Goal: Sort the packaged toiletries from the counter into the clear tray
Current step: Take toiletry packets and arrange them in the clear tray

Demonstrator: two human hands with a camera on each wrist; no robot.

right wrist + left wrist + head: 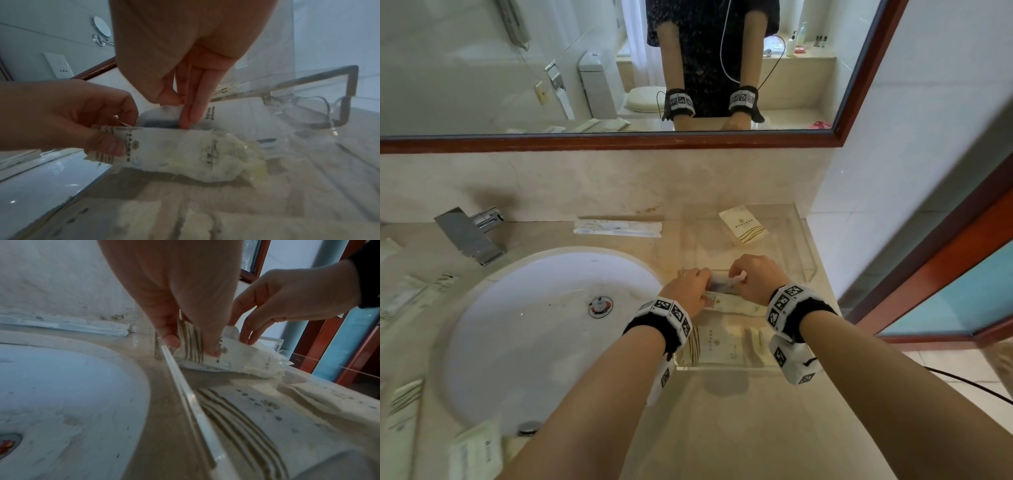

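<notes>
Print on held packet (pixel 174 151) and tray sachets too blurred, unreadable.

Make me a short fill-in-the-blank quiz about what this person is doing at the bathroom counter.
1. Both hands hold one white packet over the clear ____.
2. The left hand pinches the packet's ____-striped end.
3. The basin lies to the tray's ____.
4. A long wrapped packet lies on the counter beside the ____.

Missing words: tray; gold; left; tray

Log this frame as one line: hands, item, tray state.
left hand: pinches packet end | right hand: pinches second packet behind | packet: over clear tray | tray: packets already inside | counter: long packet left
</notes>
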